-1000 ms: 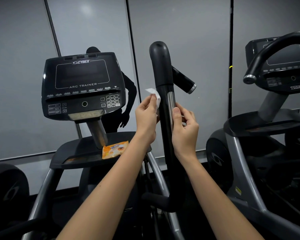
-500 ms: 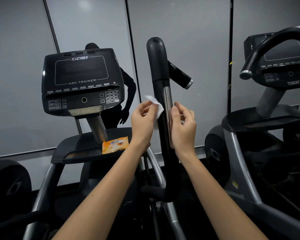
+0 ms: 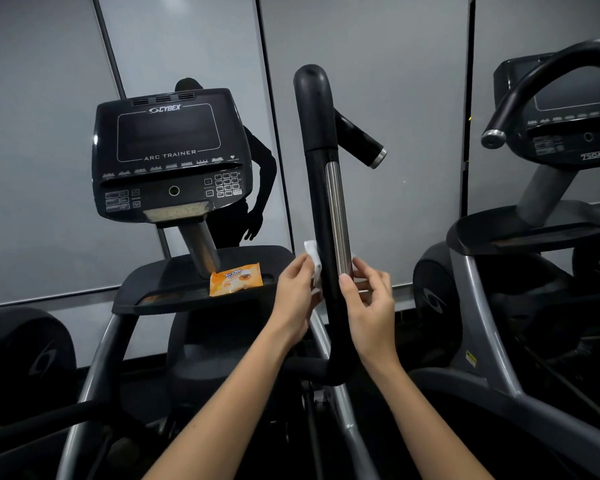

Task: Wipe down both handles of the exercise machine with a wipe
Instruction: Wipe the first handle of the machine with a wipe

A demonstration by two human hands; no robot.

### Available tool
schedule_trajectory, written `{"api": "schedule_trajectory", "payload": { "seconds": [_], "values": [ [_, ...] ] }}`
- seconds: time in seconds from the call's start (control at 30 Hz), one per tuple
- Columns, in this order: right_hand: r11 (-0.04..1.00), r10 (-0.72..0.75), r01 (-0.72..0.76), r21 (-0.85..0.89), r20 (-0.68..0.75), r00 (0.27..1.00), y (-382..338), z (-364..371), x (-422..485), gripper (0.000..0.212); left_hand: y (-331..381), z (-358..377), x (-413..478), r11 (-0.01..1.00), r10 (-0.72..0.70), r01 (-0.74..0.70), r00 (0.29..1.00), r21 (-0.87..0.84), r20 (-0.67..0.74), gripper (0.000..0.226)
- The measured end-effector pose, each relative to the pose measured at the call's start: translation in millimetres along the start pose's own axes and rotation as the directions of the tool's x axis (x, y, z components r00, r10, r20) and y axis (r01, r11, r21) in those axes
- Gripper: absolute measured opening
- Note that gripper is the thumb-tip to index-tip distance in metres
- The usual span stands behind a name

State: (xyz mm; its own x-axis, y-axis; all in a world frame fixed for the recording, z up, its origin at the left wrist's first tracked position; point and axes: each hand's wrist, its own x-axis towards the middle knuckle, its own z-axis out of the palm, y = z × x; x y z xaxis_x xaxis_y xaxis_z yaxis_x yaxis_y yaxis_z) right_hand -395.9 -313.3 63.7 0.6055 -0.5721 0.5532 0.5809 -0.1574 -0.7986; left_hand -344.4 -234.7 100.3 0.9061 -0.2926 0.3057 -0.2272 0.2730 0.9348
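Item: upright black handle of the exercise machine, standing at centre frame, a polished metal strip running down its right face.

Item: white wipe, sitting against the handle's left side at mid-height, just below centre; it is being pinched there by the left hand, fingers closed on the wipe. Whether the wipe is passing round the back of the handle cannot be told.

Item: right hand, reaching to the handle's right side, thumb tip resting by the lower end of the metal strip, fingers curled; whether it is gripping an end of the wipe cannot be told.

Item: console marked CYBEX ARC TRAINER, sitting in the upper left of frame.

Item: orange wipe packet, lying on the black tray below the console, left of the hands.

Item: second machine, standing at right frame edge.
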Motion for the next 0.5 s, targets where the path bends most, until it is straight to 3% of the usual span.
{"api": "schedule_trajectory", "payload": {
  "seconds": [0.27, 0.4, 0.5],
  "values": [
    [0.998, -0.03, 0.03, 0.061, 0.005, 1.0, -3.0, -1.2, -5.0, 0.026, -10.2, -3.4, -22.2, 0.985, 0.175, -0.171, 0.973, 0.037, -0.151, 0.014],
    [0.997, -0.014, 0.015, 0.073, -0.017, 1.0, -1.7, -0.7, -4.8, 0.022, -3.7, 2.1, -20.0, 0.994, 0.065, -0.074, 0.992, -0.08, -0.105, 0.019],
    [0.997, 0.009, -0.008, 0.076, -0.01, 1.0, -3.1, -1.2, -5.3, 0.024, -8.4, 4.4, -25.0, 0.997, -0.05, 0.048, 0.998, -0.055, -0.039, 0.032]
  ]
}}
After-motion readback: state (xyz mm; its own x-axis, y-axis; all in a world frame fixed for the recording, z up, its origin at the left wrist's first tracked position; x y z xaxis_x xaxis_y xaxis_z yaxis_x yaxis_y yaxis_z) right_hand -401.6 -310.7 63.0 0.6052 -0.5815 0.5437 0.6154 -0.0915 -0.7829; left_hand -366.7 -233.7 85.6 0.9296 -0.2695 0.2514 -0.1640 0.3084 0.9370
